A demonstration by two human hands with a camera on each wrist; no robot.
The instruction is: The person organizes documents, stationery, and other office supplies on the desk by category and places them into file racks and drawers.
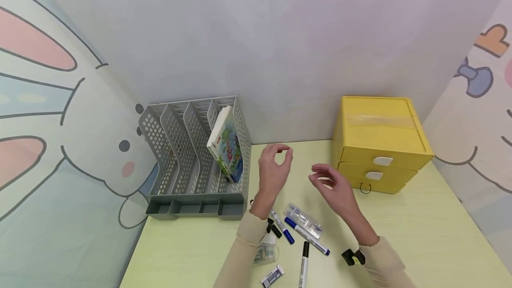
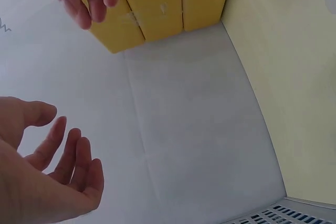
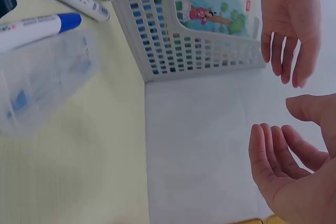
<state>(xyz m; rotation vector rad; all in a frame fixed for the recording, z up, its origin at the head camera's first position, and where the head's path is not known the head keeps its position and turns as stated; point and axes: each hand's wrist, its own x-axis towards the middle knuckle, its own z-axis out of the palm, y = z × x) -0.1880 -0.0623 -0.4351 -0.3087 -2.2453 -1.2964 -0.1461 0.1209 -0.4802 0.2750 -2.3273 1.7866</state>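
Note:
In the head view my left hand (image 1: 274, 173) is raised above the table, thumb and fingers loosely bent with a gap between them. To its right hovers my right hand (image 1: 336, 194), also loosely curved. Both wrist views show nothing held by the left hand (image 2: 52, 177) or the right hand (image 3: 294, 166). Below the hands lie a blue-capped marker (image 1: 283, 227), another blue marker (image 1: 308, 236), a black marker (image 1: 304, 263) and a clear plastic case (image 1: 303, 221). My left forearm hides part of the items beneath it.
A grey file rack (image 1: 196, 199) with books (image 1: 229, 146) in its right slot stands at the left. The yellow drawer box (image 1: 380, 123) is at the back right. Nearer the front lie an eraser (image 1: 273, 276) and a second clear case (image 1: 266, 254).

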